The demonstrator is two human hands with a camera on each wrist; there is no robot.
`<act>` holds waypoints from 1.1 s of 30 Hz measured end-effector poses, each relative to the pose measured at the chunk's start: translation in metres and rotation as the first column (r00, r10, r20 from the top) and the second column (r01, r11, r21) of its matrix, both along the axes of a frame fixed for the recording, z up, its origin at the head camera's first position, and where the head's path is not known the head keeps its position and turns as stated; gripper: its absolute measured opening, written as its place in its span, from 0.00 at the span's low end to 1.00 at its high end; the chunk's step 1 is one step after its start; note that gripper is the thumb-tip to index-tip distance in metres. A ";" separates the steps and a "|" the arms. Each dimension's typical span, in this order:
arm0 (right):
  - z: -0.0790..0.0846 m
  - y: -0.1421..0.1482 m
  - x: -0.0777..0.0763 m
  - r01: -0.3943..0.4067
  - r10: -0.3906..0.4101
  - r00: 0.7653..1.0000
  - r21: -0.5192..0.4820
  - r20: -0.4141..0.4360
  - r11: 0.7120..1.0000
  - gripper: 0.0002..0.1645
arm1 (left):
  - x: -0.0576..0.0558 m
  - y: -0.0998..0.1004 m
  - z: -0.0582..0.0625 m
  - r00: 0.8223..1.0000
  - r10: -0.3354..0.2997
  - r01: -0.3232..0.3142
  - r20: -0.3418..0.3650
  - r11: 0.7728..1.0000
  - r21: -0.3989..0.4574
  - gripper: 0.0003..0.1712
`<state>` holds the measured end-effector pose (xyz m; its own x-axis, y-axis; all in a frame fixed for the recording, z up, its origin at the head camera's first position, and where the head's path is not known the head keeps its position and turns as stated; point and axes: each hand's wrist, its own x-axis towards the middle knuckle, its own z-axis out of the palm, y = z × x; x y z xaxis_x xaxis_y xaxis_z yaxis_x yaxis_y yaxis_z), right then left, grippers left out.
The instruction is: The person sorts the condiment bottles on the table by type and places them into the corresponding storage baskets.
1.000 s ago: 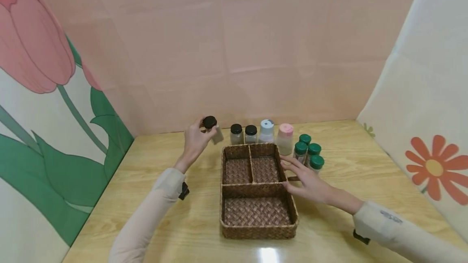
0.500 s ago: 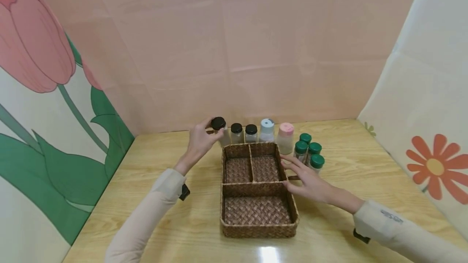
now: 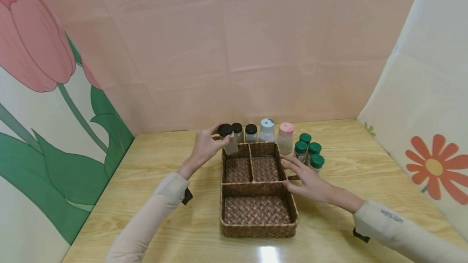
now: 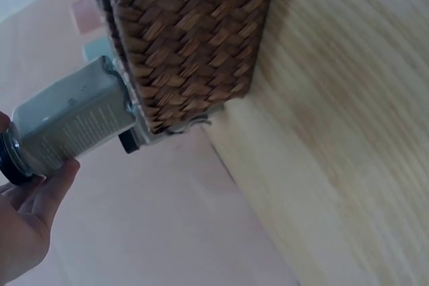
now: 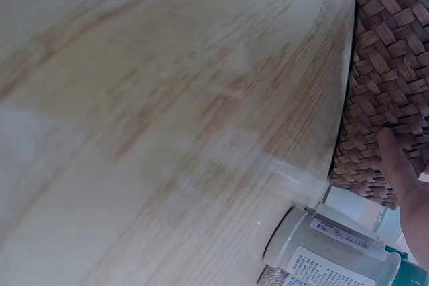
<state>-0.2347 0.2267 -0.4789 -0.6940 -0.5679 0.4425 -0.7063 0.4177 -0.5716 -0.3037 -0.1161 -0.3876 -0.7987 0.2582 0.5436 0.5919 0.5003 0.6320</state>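
Observation:
My left hand (image 3: 205,146) grips a clear jar (image 3: 231,146) near its black lid. In the head view the jar is tilted, its base over the back left compartment of the woven brown basket (image 3: 259,231). The left wrist view shows the same jar (image 4: 74,122), printed on one side, beside the basket wall (image 4: 188,38), with fingers at the lid end. My right hand (image 3: 308,181) rests at the basket's right side with fingers extended. A digit presses the outer weave (image 5: 385,92) in the right wrist view. The basket has three compartments with nothing in them.
Behind the basket stand two black-lidded jars (image 3: 251,134), a blue-capped bottle (image 3: 267,131) and a pink-capped bottle (image 3: 285,139). Several green-lidded jars (image 3: 300,151) cluster at its back right. A wood-grain table (image 3: 175,214) lies beneath, bounded by a pink backdrop (image 3: 226,52).
My left hand has carried the black-lidded jar rightward from the basket's left side to over its back left compartment. The right hand and basket have barely moved.

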 end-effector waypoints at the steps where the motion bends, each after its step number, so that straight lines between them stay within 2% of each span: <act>1: 0.000 0.000 0.000 0.004 -0.004 1.000 0.003 0.006 1.000 0.34 | 0.000 0.001 -0.001 1.000 -0.004 0.004 0.002 1.000 -0.003 0.24; 9: 0.001 0.000 -0.001 -0.009 0.009 1.000 0.000 0.002 1.000 0.32 | -0.001 0.005 -0.015 0.997 -0.060 0.061 0.041 0.998 -0.009 0.25; 16: 0.003 -0.001 -0.001 0.026 -0.027 0.999 0.028 0.042 0.999 0.38 | -0.004 0.006 -0.027 0.988 -0.130 0.131 0.082 0.991 -0.008 0.24; 20: 0.003 -0.001 0.000 0.032 -0.033 0.998 0.033 0.049 0.999 0.38 | -0.004 0.008 -0.031 0.981 -0.160 0.161 0.107 0.987 -0.001 0.27; 25: 0.004 -0.002 0.000 0.028 -0.030 0.998 0.031 0.051 0.999 0.36 | -0.005 0.010 -0.036 0.981 -0.145 0.153 0.127 0.987 -0.050 0.29; 33: 0.003 -0.002 0.002 0.058 -0.060 0.998 0.060 0.027 0.997 0.38 | -0.003 0.013 -0.044 0.982 -0.126 0.143 0.142 0.983 -0.117 0.27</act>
